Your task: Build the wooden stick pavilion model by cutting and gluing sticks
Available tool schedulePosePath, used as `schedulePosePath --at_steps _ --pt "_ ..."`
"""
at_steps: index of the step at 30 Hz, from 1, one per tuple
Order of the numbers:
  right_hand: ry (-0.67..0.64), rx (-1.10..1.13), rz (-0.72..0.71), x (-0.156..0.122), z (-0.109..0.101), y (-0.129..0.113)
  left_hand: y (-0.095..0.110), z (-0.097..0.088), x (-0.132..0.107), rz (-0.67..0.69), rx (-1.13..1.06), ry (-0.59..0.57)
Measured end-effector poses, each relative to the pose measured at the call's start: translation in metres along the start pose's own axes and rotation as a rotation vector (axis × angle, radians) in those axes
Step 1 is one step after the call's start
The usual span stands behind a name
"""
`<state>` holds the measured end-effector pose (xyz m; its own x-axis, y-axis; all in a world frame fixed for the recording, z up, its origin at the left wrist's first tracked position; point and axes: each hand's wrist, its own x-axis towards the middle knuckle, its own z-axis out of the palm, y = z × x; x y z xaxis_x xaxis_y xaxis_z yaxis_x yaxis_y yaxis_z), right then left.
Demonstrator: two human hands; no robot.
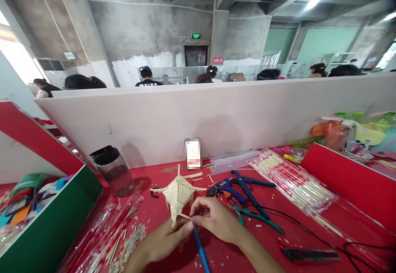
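A small roof-shaped model of pale wooden sticks is held just above the red table. My left hand comes up from below and pinches its lower end. My right hand is curled beside it, fingertips closed on a thin stick at the model's lower right. A blue-handled tool lies or hangs under my hands, pointing toward me; which hand holds it I cannot tell.
A blue glue gun and pliers lie right of the model. Stick packets lie further right, a black-lidded jar at left, a green box near left. A white partition stands behind, with people beyond it.
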<state>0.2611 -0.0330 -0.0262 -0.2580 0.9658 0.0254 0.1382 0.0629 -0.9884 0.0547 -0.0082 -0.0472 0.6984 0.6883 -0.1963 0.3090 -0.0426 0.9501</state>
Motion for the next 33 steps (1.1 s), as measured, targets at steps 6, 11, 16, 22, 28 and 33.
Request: schedulePosePath --at_steps 6,11,16,22,28,33 --pt "-0.008 0.042 0.009 0.000 0.000 0.004 -0.008 0.008 0.001 0.064 -0.037 0.149" --pt "-0.006 0.083 0.011 0.002 0.001 0.007 -0.006 0.011 0.000 0.121 -0.071 0.246" --pt "-0.013 0.054 0.012 0.002 0.001 0.005 -0.002 0.013 -0.001 0.141 -0.114 0.292" --pt "-0.026 -0.003 0.009 0.001 -0.001 0.004 -0.007 0.016 0.000 0.123 -0.098 0.318" --pt "-0.028 -0.018 0.006 0.000 -0.001 0.002 -0.018 0.021 0.000 0.160 -0.028 0.415" --pt "-0.002 -0.034 -0.004 0.000 0.003 -0.002 -0.018 0.028 -0.008 0.165 -0.065 0.546"
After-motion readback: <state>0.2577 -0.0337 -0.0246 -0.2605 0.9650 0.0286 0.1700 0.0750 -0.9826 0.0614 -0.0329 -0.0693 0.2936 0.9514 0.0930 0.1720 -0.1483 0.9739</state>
